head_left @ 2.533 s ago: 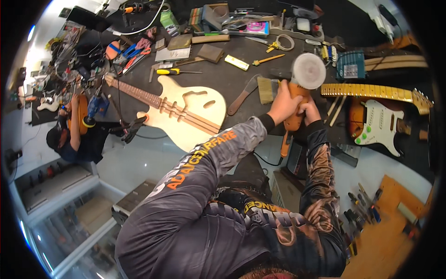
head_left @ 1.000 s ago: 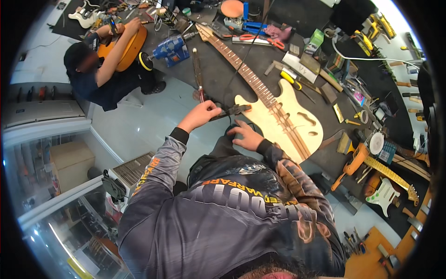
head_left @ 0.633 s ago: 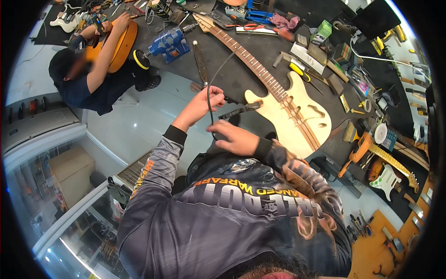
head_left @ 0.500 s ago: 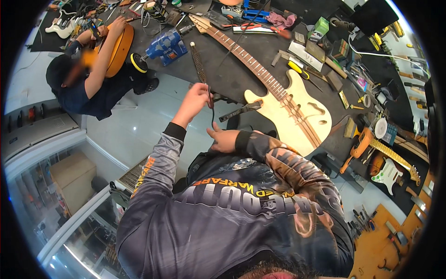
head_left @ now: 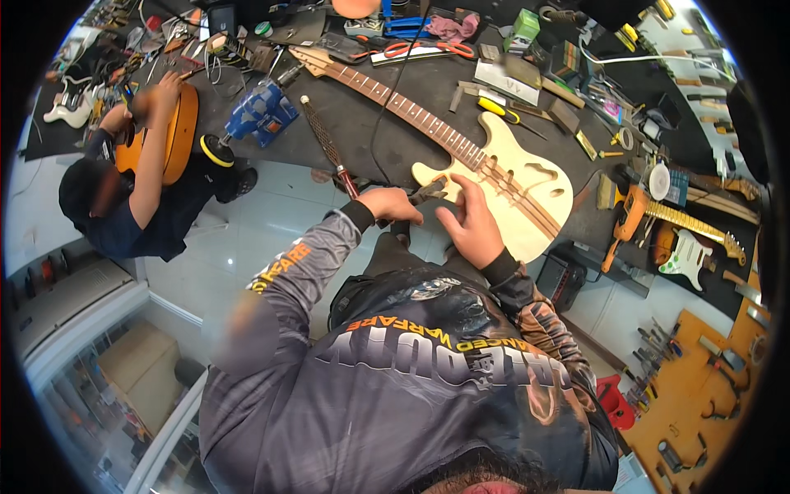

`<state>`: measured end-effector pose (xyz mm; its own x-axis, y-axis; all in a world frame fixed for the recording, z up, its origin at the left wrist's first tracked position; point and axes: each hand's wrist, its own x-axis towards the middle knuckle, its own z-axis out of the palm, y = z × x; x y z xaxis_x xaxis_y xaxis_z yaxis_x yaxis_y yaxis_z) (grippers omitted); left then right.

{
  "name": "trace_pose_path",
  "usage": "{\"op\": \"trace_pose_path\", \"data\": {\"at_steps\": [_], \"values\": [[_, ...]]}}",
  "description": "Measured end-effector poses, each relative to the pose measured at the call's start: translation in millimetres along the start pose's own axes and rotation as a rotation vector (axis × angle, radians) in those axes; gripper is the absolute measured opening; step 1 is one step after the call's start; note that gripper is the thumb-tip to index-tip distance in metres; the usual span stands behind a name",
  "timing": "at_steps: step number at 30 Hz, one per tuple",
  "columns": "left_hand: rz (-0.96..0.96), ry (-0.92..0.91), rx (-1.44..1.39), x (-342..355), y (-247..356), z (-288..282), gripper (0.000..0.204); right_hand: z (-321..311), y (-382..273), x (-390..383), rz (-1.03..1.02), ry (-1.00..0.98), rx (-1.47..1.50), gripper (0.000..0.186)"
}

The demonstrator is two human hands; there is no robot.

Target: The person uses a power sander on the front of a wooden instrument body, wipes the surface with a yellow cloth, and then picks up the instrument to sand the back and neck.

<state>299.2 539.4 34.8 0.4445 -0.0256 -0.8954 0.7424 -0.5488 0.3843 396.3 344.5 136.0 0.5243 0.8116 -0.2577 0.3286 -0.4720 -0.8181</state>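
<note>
At the front edge of the dark workbench (head_left: 350,119), the unfinished electric guitar (head_left: 514,207) lies face up in front of you, body toward your right, headstock (head_left: 310,59) pointing up-left. Pale wood body, darker stripes down the middle, open cavities cut in it. A black clamp (head_left: 429,191) sits at the horn on your side of the body. Your left hand (head_left: 391,206) is at the clamp's near end, fingers curled down (their undersides are hidden, so cannot tell whether they grasp it). Your right hand (head_left: 476,229) has a loose grip, thumb and fingers spread, nothing visible in it; fingertips up by the clamp's far end and the body edge, contact unclear. A slim rod with a latticed sleeve (head_left: 321,136) angles down toward your left wrist. Black cable (head_left: 373,136) crosses the guitar's neck and drops between rod and body. Beyond the body: yellow-handled screwdriver (head_left: 498,109). On your right: orange power tool with a round pale pad (head_left: 634,218), next to a guitar body with a white pickguard (head_left: 685,259). Well off to your left, a co-worker (head_left: 123,206) has both hands at an orange-brown guitar (head_left: 177,136).
</note>
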Motion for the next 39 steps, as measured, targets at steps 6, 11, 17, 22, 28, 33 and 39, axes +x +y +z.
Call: {"op": "trace_pose_path", "data": {"at_steps": [6,11,17,22,28,33,39], "values": [[0.064,0.279,0.166,8.3,5.4,14.6,0.063,12.6,37.2,5.4,-0.090,0.060,0.047,0.041],[0.178,-0.055,-0.463,28.5,-10.8,11.8,0.057,58.2,106.4,-17.0,0.164,-0.077,0.549,0.034],[0.284,-0.167,-0.739,21.3,-26.1,7.3,0.054,50.4,101.5,8.1,0.220,-0.249,0.532,0.039],[0.313,-0.213,-0.923,24.2,-48.3,15.9,0.049,51.7,103.9,2.0,0.266,-0.273,0.632,0.054],[0.377,-0.159,-0.967,26.5,-43.0,24.1,0.046,34.4,53.2,5.3,0.201,-0.069,0.275,0.071],[0.448,-0.086,-0.951,35.0,-42.4,29.4,0.040,46.5,82.6,9.7,0.271,-0.063,0.152,0.069],[0.492,-0.113,-1.053,38.6,-46.4,39.3,0.035,54.2,132.1,-18.9,0.378,-0.093,0.112,0.062]]}}
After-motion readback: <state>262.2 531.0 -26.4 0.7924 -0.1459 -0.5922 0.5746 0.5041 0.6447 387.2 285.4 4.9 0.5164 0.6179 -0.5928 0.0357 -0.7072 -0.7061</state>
